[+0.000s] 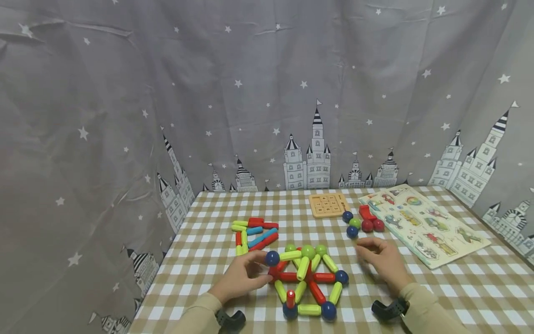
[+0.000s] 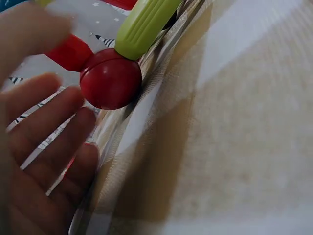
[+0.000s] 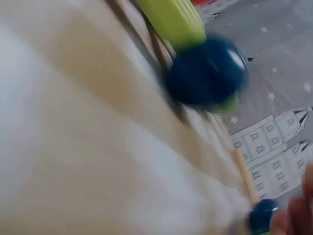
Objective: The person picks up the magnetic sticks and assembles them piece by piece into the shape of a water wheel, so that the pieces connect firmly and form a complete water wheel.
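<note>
A magnetic rod-and-ball structure stands at the table's front middle, with lime and red rods joined to blue, lime and red balls. On its left, my left hand has relaxed fingers close to a raised blue ball and a red ball. No grip on either ball shows in the left wrist view. My right hand is apart from the structure on its right, fingers loosely bent, holding nothing. A blue ball at the structure's edge looks blurred in the right wrist view.
Loose rods in lime, red and blue lie back left. Several loose balls and a red piece are beyond the right hand. Behind are a wooden number puzzle and a picture board. A grey curtain borders the checked tablecloth.
</note>
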`<state>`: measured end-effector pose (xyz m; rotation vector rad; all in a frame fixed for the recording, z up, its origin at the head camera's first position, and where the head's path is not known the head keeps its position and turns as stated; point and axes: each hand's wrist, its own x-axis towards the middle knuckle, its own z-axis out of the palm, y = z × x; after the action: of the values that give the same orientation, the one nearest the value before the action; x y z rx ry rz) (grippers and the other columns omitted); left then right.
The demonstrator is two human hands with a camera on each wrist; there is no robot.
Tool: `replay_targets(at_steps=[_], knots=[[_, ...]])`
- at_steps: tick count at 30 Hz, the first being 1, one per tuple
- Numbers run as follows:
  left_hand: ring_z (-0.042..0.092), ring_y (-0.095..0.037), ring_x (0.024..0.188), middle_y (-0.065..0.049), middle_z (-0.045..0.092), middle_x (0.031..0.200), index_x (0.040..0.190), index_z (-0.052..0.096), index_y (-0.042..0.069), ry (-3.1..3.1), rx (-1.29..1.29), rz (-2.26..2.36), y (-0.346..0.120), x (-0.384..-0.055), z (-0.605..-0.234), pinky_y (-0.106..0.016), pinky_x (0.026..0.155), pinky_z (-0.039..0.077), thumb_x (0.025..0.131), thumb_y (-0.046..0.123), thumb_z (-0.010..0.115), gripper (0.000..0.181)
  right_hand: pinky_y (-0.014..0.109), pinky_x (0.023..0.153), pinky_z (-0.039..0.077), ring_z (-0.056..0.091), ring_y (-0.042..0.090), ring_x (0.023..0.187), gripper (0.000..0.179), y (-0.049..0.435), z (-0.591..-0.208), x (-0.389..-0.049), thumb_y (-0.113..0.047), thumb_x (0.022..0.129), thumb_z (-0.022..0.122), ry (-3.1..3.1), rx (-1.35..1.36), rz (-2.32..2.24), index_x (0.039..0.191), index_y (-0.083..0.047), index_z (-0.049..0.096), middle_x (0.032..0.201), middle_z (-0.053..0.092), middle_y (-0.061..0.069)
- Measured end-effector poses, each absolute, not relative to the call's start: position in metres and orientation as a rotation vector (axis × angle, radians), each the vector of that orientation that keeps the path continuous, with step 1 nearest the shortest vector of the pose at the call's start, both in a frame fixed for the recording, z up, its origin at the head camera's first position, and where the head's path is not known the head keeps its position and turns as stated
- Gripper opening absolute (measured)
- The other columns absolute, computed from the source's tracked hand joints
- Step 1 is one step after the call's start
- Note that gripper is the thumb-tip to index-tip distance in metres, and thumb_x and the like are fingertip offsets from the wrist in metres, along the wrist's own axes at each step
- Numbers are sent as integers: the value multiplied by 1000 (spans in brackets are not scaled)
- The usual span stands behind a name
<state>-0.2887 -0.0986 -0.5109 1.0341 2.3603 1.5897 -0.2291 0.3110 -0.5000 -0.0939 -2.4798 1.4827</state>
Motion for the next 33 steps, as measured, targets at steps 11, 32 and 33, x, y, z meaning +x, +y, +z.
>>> replay_targets(at_steps=[11,32,33], knots=[[71,-7,91,5,76,104,112,78,23,2346,1046,1551,-90,-290,-523,-24,82,58,88,23,82,24,41,82,56,69,22,95,29,329,-486,-286,-25,87,82,-2774,85,976,111,-10,75,108,72,8],[71,-9,97,7,75,109,113,77,25,2337,1071,1530,-92,-293,-520,-25,86,58,92,25,79,20,30,85,59,68,13,101,22,216,-389,-187,-18,92,79,-2420,1156,1181,113,-19,75,112,70,-2],[72,-9,97,7,75,108,113,77,25,2328,1066,1539,-92,-293,-520,-25,85,59,92,24,79,21,29,87,58,66,12,103,22,205,-390,-184,-18,92,79,-2390,1235,1133,114,-20,74,113,70,-3]])
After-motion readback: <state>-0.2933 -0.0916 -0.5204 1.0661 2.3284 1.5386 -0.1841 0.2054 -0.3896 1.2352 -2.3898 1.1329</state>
